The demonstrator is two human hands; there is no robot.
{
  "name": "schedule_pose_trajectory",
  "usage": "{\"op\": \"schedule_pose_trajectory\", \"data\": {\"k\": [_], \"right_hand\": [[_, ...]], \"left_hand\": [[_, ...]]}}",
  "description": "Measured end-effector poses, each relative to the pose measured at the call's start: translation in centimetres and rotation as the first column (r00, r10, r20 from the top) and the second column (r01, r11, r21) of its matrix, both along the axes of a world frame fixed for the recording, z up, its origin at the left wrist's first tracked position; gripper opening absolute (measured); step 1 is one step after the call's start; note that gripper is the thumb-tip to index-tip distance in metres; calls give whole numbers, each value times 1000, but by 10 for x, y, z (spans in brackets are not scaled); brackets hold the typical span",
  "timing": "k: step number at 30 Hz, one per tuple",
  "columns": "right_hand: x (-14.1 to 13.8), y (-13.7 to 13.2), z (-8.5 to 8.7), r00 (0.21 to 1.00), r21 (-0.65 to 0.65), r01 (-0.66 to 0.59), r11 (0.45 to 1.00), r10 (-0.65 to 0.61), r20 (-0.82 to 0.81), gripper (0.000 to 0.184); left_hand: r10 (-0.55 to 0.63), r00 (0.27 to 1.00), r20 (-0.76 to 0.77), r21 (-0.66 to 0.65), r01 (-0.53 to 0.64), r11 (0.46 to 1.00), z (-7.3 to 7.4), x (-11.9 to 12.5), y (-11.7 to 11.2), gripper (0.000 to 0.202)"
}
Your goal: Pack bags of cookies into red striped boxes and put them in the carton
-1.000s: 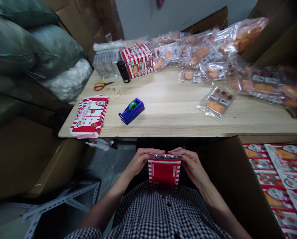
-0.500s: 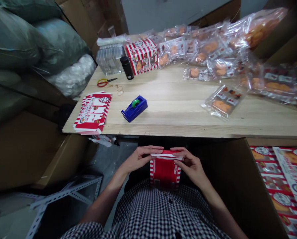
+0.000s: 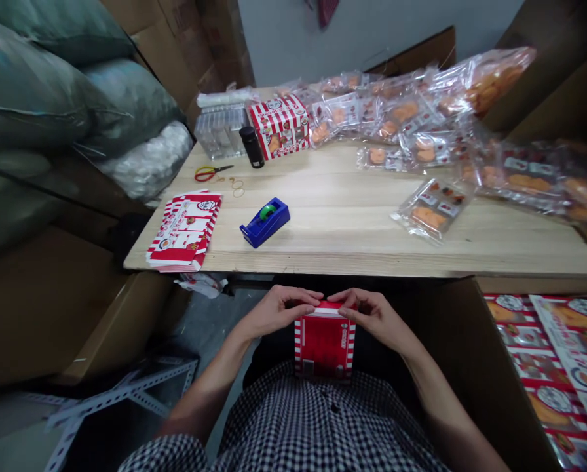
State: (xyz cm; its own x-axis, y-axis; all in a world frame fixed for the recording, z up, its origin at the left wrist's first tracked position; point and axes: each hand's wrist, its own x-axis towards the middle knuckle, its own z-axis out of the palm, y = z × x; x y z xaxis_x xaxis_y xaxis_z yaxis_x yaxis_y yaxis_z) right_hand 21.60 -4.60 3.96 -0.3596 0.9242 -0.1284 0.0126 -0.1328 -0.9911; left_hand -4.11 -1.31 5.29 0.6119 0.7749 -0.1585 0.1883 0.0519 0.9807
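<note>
A red cardboard box (image 3: 324,344) with striped red and white sides stands upright close to my body, below the table edge. My left hand (image 3: 288,307) pinches its top left edge between thumb and fingers. On the top right edge, my right hand (image 3: 367,309) grips in the same way. A white strip of the top flap shows between the two thumbs. The fingertips of both hands lie over the red top, nearly meeting. The far side of the box is hidden.
On the table (image 3: 323,236) lie a blue tape dispenser (image 3: 266,224), a stack of flat printed cartons (image 3: 185,229) and scissors (image 3: 212,172). Behind stand a black bottle (image 3: 251,147), a finished striped box (image 3: 280,126) and clear bags of orange pieces (image 3: 428,213). Packed boxes (image 3: 549,367) fill a carton at right.
My fingers have moved inward along the top of the box, and the top flap now lies flatter. The view has tilted slightly upward.
</note>
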Motion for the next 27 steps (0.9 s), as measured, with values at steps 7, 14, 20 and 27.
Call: {"op": "schedule_pose_trajectory", "data": {"k": [7,14,20,27], "right_hand": [[0,17,-9,998,-34,-23,999,25,63,24],[-3,23,-12,999,-81,-30,996,34,40,18],[-1,35,-8,989,-165,-145,976,144,-15,17],[-9,18,-7,996,-32,-75,997,76,39,17]], "left_hand": [[-41,994,-103,119,53,991,-2,3,18,31],[-50,987,-151,199,80,977,-8,8,20,28],[-24,983,-182,196,60,979,-5,5,13,28],[-15,990,-141,137,35,990,-1,-8,1,30]]}}
